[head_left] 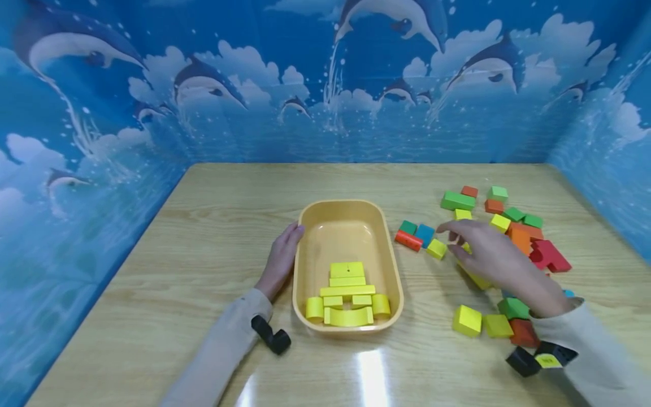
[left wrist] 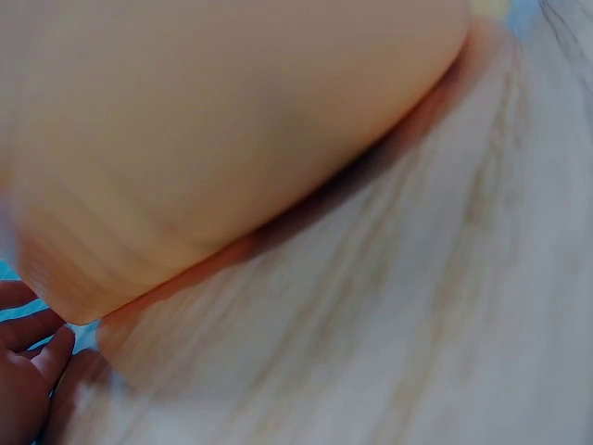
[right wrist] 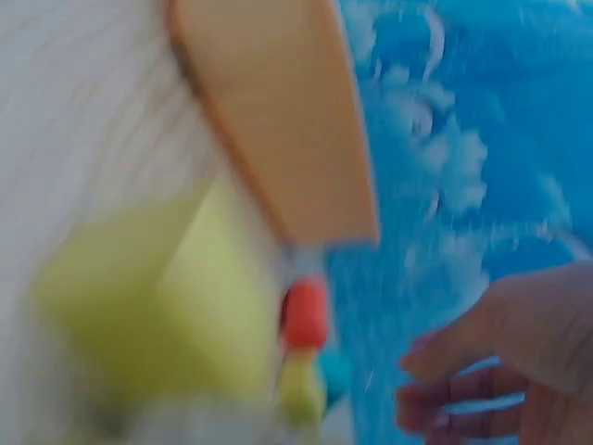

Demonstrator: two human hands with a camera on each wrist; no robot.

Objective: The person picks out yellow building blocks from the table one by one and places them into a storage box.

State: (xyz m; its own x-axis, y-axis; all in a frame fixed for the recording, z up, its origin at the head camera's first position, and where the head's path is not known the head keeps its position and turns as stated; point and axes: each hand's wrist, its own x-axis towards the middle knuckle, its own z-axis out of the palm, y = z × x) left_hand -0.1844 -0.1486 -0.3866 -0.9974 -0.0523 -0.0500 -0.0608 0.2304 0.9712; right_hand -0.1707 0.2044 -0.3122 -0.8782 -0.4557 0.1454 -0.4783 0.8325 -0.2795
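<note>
A tan plastic tray point(head_left: 338, 240) stands in the middle of the table, with several yellow blocks point(head_left: 347, 291) set out in its near part: flat bars, an arch and cylinder-like pieces. My left hand point(head_left: 281, 257) rests along the tray's left outer wall, fingertips at the rim; in the left wrist view its fingers touch the tray's end. Over the loose blocks on the right is my right hand point(head_left: 490, 254), fingers and thumb apart with nothing between them. Nearest its fingertips are a yellow block point(head_left: 436, 249) and a blue block point(head_left: 424, 234), beside a red cylinder point(head_left: 408, 241).
Green, red and orange blocks lie scattered at the right, such as a long green block point(head_left: 458, 200) and a red notched block point(head_left: 551, 256). Closer to me is a yellow cube point(head_left: 467, 320). A blue dolphin-print curtain point(head_left: 325, 130) stands behind the table.
</note>
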